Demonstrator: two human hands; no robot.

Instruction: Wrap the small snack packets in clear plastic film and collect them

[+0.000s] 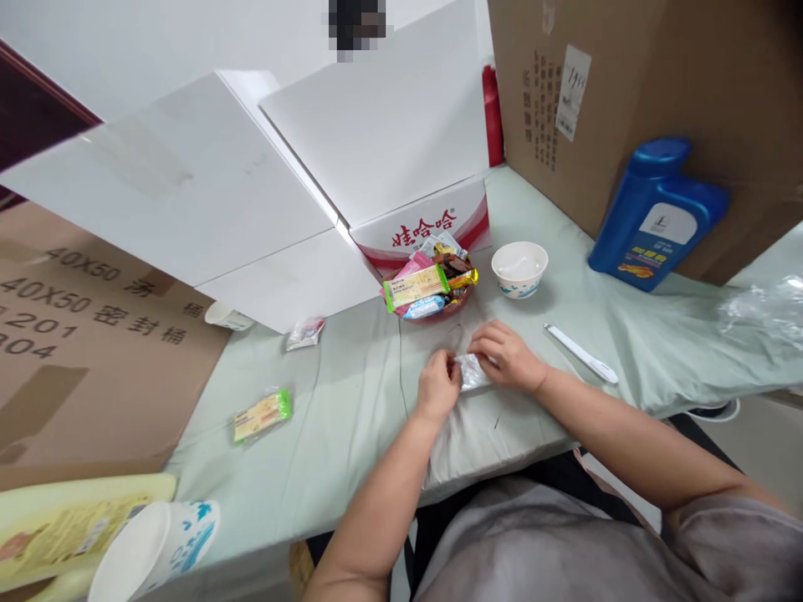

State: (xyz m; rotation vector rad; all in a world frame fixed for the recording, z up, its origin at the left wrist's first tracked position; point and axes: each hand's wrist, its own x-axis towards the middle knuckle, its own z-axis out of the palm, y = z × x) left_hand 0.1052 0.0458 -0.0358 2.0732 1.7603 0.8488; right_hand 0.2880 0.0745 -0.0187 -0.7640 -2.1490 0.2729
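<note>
While the left hand (pixel 437 388) and right hand (pixel 511 359) pinch a plastic packet (pixel 472 374) with their fingers, handling looks unfinished; whether it's opened, I can't tell.

The left hand (pixel 437 386) is curled, its forearm (pixel 395 485) directed toward 1 o'clock. At its 2 o'clock, the right hand (pixel 509 358) is held, fingers (pixel 488 344) bent, its forearm (pixel 618 431) directed toward 10 o'clock.

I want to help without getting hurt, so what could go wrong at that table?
The white utility knife lies near the right hand, so a sideways reach might bring a cut if its blade is out, which I can't tell. Snack packets are heaped above the rim of the reddish bowl, so a bump might spill some.
</note>
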